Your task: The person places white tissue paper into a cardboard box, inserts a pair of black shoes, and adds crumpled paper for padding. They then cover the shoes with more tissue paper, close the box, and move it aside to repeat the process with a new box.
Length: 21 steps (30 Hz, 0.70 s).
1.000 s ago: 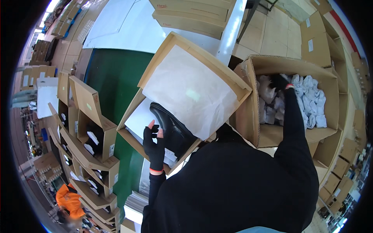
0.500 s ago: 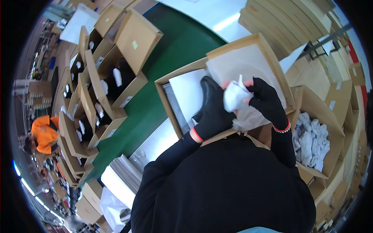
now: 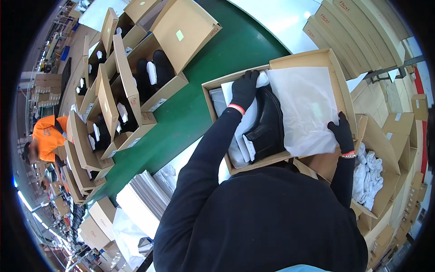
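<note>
A black ankle boot (image 3: 267,124) lies in an open cardboard box (image 3: 206,97) in front of me, beside a white sheet (image 3: 238,124). White stuffing shows at the boot's lower end. My left hand (image 3: 244,90), in a black fingerless glove, rests over the sheet at the far end of the box. Its outstretched fingers lie against a white paper wad (image 3: 262,80). Over the opened lid spreads white tissue paper (image 3: 301,111). At that paper's right edge is my gloved right hand (image 3: 340,132), thumb and fingers apart.
Several open boxes (image 3: 167,93) with black footwear line the green surface (image 3: 190,102) at left. Closed boxes (image 3: 353,36) stand far right. A carton of crumpled white paper (image 3: 368,177) is by my right arm, a sheet stack (image 3: 142,197) at lower left. A person in orange (image 3: 47,136) works far left.
My left hand has let go of the boot, now lying in the box, and moved to the far end. The right hand has released the white wad and moved right to the tissue paper.
</note>
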Available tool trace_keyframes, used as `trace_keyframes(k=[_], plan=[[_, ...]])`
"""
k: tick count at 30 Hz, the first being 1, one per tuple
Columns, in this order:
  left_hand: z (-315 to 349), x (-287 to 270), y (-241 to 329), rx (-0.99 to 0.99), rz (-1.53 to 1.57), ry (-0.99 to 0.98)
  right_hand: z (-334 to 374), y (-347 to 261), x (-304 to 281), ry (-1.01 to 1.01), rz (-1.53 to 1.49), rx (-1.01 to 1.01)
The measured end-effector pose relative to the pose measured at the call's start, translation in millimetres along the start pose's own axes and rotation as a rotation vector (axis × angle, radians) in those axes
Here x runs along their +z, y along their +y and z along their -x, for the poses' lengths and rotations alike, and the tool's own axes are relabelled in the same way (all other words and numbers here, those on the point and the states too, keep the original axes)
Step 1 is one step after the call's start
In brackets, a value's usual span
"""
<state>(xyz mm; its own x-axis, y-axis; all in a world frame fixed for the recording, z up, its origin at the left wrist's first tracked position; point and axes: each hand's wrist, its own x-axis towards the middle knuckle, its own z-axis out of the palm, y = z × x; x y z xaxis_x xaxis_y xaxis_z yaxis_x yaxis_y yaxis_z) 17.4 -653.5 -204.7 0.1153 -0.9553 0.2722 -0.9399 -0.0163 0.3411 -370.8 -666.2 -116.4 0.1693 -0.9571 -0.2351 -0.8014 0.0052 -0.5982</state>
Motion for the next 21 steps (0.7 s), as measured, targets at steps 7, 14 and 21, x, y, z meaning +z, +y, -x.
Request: trace_keyframes(k=[7, 14, 21], plan=[[10, 33, -30, 0.040, 0.409, -0.154, 69, -150, -4, -0.389, -0.820, 0.077], [102, -74, 47, 0.037, 0.025, -0.400, 52, -175, 23, -0.346, -0.721, -0.078], [143, -34, 32, 0.064, 0.156, -0.420, 65, -169, 20, -0.306, -0.848, -0.092]])
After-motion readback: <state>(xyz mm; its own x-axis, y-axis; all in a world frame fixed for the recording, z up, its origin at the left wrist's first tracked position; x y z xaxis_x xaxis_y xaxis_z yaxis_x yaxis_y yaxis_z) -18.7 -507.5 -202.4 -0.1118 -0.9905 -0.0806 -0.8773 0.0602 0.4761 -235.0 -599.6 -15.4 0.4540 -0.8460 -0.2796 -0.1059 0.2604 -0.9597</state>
